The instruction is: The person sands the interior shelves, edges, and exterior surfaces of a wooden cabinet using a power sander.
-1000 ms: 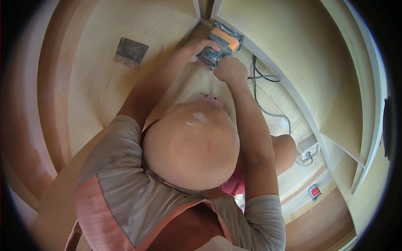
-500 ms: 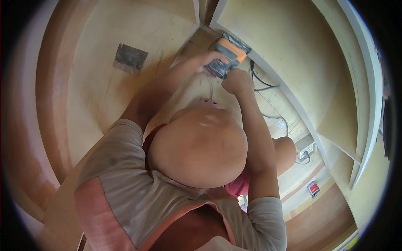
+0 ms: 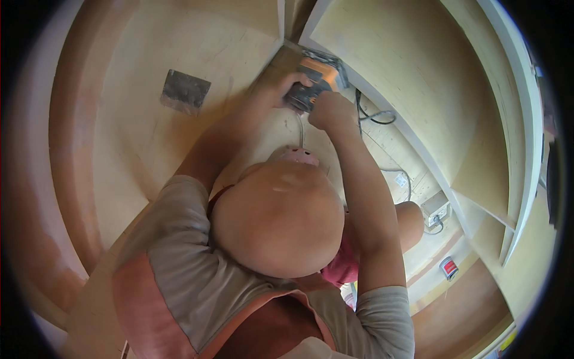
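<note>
Along the lower edge of the cabinet (image 3: 412, 72), near its far corner, sits one sander (image 3: 323, 70), left hand (image 3: 292, 88) and right hand (image 3: 333, 112) both closed around it, now shifted back cornerward, suggesting repeated passes.

Power sander (image 3: 323, 73): orange and black body, dark base, tilted, just beside pale cabinet (image 3: 418, 78).

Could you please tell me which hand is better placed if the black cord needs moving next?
Probably the right hand: it is nearer the cord, which lies to its right. The left hand is farther off, gripping the left side of the sander.
</note>
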Tool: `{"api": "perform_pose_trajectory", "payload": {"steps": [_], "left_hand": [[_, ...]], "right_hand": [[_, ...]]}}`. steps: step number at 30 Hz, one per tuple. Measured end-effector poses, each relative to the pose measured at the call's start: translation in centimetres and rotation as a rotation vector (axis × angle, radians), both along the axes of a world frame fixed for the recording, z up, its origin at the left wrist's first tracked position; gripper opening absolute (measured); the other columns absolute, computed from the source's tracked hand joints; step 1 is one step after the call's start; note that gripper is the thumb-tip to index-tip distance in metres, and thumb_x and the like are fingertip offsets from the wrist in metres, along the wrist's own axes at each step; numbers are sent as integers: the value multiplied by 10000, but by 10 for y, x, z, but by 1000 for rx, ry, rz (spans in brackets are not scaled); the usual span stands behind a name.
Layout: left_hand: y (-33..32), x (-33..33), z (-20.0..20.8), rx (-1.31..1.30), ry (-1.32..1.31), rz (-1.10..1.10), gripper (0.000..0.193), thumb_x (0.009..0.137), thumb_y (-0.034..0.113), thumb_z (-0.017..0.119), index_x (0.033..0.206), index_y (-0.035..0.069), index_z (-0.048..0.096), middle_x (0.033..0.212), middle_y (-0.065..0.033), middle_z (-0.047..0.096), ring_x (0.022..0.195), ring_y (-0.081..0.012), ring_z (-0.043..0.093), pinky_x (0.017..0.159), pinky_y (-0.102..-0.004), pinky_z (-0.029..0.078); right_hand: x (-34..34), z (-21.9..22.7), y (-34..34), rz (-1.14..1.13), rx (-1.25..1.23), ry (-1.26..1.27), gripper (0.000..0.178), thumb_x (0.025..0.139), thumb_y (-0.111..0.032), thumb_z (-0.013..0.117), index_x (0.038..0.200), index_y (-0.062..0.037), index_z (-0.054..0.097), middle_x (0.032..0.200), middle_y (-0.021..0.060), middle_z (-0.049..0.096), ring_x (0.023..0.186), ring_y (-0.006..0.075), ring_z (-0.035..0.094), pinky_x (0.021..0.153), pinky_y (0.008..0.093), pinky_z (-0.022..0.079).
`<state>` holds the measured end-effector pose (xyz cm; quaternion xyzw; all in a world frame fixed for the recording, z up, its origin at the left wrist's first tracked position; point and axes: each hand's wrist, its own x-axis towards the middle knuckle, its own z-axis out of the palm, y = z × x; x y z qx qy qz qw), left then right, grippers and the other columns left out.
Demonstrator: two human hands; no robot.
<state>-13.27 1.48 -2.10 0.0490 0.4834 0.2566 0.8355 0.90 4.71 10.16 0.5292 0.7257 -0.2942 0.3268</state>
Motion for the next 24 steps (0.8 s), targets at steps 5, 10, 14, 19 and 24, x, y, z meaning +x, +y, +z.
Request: {"api": "perform_pose_trajectory", "payload": {"steps": [5, 10, 14, 19, 24], "left_hand": [[3, -43, 1, 105, 113, 47, 410, 703, 331, 663, 1021, 76, 622, 886, -75, 668, 751, -220, 640, 677, -418, 531], [-1, 8, 86, 142, 275, -220, 441, 730, 328, 709, 1071, 64, 620, 916, -82, 674, 802, -211, 655, 703, -428, 525], [-37, 25, 153, 203, 299, -238, 463, 745, 300, 747, 1090, 23, 611, 937, -80, 672, 821, -208, 658, 727, -398, 521], [-45, 25, 236, 357, 186, -228, 524, 756, 306, 751, 1130, -20, 584, 1033, -85, 649, 925, -202, 634, 793, -336, 499], [-37, 28, 265, 425, 367, -413, 517, 768, 293, 743, 1144, -25, 581, 1039, -92, 647, 933, -174, 622, 892, -296, 441]], "right_hand": [[-8, -24, -10, -179, 43, 340, 273, 782, -206, 588, 987, -57, 688, 1042, 164, 666, 985, 302, 646, 811, 413, 527], [26, -9, -57, -405, 259, 344, 339, 740, -115, 626, 1056, -11, 561, 1056, 196, 612, 1029, 325, 598, 906, 426, 466], [18, 20, -130, -555, 894, 426, 482, 724, -104, 636, 1182, -78, 488, 1186, 199, 473, 1065, 341, 517, 1015, 537, 318], [9, 80, -146, -513, 1217, 458, 555, 726, -90, 635, 1251, -127, 457, 1240, 169, 444, 1103, 330, 499, 1016, 595, 277], [18, 94, -149, -729, 1357, 723, 659, 672, -55, 707, 1261, -83, 412, 1201, 181, 478, 1076, 374, 520, 979, 521, 360]]}}
